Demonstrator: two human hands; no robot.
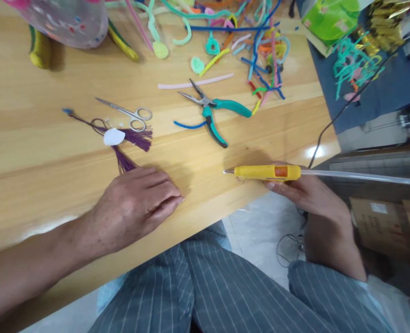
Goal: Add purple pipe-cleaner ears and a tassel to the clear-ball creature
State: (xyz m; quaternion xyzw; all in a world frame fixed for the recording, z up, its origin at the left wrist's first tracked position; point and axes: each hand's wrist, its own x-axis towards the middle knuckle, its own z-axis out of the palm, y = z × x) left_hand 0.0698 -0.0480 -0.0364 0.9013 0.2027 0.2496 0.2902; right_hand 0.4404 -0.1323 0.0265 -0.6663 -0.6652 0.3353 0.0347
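Note:
My right hand (305,189) is wrapped round a yellow glue gun (267,172), whose nozzle points left over the table edge. A long clear glue stick (360,176) sticks out of its back end. My left hand (142,201) rests on the wooden table with its fingers curled; what they hold, if anything, is hidden. Just beyond it lie purple tassels (124,159) with a white oval piece (114,137) on them. Small silver scissors (130,114) lie behind the tassels. Teal-handled pliers (211,105) lie with jaws apart near the middle, beside a blue pipe cleaner (190,125).
Coloured pipe cleaners (260,55) are heaped at the back. A pink strip (196,82) lies behind the pliers. At the back left stands a clear container (73,23). A black cable (343,108) crosses the table's right edge (324,99). Cardboard boxes (381,226) stand at right.

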